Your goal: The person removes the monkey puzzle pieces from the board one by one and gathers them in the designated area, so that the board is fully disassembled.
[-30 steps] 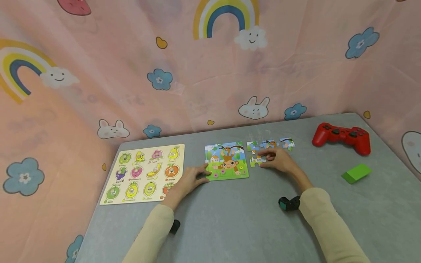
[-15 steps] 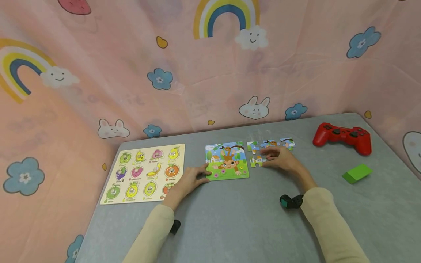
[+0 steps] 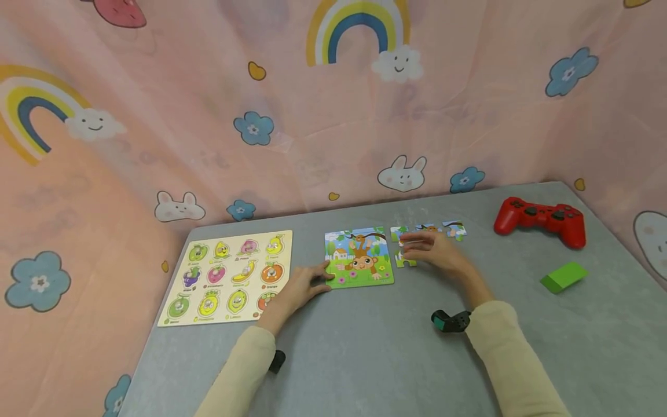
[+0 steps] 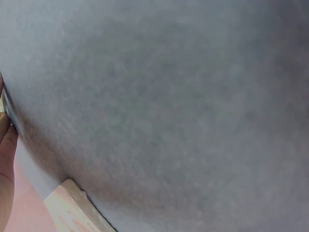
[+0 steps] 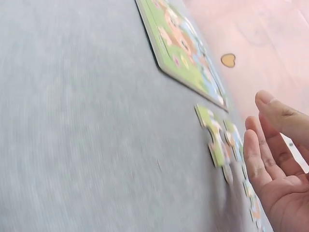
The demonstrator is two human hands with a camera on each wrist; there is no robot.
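A square monkey picture puzzle (image 3: 359, 258) lies flat on the grey table. My left hand (image 3: 299, 288) touches its left edge with thumb and fingers; in the left wrist view only part of the hand (image 4: 7, 159) shows at the left edge. Over loose puzzle pieces to the right of the puzzle, my right hand (image 3: 440, 255) hovers with its fingers relaxed and apart. The right wrist view shows this hand (image 5: 282, 169) holding nothing, beside a loose green-edged piece (image 5: 212, 137). The hand partly hides the pieces beneath it. Another piece (image 3: 454, 230) lies behind it.
A wooden fruit board (image 3: 208, 278) lies left of the left forearm. On the right are a red game controller (image 3: 540, 220) and a green block (image 3: 564, 277). A pink patterned cloth (image 3: 323, 127) hangs behind the table.
My right hand has shifted slightly left and lifted off the loose pieces, its fingers spreading a little. The left hand stays at the puzzle's edge.
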